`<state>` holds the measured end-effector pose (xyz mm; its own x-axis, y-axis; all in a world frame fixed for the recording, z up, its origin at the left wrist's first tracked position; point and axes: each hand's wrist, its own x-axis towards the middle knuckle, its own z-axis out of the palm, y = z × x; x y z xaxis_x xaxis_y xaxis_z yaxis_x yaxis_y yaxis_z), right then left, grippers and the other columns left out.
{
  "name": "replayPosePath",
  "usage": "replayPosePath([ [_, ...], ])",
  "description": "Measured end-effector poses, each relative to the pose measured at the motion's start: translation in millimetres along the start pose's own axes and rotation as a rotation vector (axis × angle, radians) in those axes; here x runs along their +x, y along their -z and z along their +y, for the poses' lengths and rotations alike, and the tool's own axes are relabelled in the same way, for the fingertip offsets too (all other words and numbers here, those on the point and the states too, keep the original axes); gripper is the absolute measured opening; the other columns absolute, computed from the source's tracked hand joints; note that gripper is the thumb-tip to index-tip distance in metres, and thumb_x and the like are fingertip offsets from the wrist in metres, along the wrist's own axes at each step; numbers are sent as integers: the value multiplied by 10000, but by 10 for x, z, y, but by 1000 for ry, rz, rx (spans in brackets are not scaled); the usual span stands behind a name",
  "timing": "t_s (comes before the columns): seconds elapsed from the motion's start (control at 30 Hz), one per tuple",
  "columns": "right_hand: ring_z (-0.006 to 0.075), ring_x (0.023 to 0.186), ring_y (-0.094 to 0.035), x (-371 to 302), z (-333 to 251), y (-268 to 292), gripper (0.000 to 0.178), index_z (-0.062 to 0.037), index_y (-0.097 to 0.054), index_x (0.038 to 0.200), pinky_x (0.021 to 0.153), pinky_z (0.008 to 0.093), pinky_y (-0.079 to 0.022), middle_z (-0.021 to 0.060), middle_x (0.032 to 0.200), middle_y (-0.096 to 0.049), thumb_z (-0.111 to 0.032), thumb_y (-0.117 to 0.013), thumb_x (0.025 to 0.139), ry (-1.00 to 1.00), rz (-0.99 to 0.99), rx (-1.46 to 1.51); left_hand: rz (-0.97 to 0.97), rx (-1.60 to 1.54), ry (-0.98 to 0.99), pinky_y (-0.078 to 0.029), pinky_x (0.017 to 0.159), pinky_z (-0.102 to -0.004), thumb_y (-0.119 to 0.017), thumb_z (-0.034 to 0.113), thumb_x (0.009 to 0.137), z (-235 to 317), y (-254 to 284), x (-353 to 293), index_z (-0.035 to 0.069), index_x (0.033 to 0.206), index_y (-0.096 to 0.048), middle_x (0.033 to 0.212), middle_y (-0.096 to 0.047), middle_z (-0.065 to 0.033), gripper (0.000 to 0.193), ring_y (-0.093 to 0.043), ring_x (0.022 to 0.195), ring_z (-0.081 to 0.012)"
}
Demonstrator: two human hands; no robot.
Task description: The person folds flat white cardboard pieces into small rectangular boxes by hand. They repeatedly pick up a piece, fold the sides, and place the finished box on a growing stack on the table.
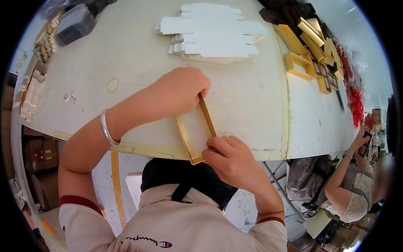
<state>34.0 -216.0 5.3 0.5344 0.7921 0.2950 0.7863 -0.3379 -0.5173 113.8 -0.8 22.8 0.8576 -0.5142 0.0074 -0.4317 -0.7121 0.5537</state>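
A shallow gold cardboard box (pixel 183 133) lies tilted at the table's near edge, its thin walls upright around a pale interior. My left hand (pixel 184 87) reaches over its far end, fingers curled down on the far corner; the fingertips are partly hidden behind the hand. At the near right corner, my right hand (pixel 230 160) pinches the wall between thumb and fingers. The near corner of the box juts slightly past the table edge. Just beyond my left hand is a stack of flat white carton blanks (pixel 216 35).
Gold boxes (pixel 299 66) pile up at the far right beside red material (pixel 356 105). A rubber band (pixel 112 85) lies left of my forearm. Cream cardboard pieces (pixel 31 94) line the left edge near grey plastic trays (pixel 75 24). Another person (pixel 350 185) sits at the right.
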Motion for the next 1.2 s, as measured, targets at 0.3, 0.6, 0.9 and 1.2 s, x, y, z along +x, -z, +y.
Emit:
replayPosePath([
  [0.3,198,692,-514,-43,-28,102,122,-66,-561,821,601,323,-420,47,802,-470,-110,-622,724,142,14,-187,28,-82,-80,-481,772,-370,-662,30,771,116,150,-108,70,990,-625,953,-610,-116,225,-585,903,-309],
  [0.6,360,970,-636,71,975,2659,604,-84,-495,1332,777,430,-544,195,1384,-440,-203,-739,792,-370,492,-1059,236,-586,-370,-475,861,-362,-706,249,838,770,729,-577,1,997,-661,1027,-633,-156,298,-607,959,-288],
  [0.9,359,1104,-565,703,1150,1186,388,-23,-606,1144,940,419,-462,178,1217,-578,-145,-725,795,-68,235,-565,-297,-1407,-1036,-406,605,-293,-624,453,903,1256,865,-914,132,716,-670,814,-675,-37,374,-566,721,-195],
  [1.2,345,1040,-590,1036,1399,785,261,-20,-597,1084,882,410,-466,154,1021,-655,-124,-648,850,-82,106,-260,-385,-1331,-1163,-386,530,-321,-630,465,892,1226,734,-1056,102,695,-623,802,-596,-48,413,-559,654,-223],
])
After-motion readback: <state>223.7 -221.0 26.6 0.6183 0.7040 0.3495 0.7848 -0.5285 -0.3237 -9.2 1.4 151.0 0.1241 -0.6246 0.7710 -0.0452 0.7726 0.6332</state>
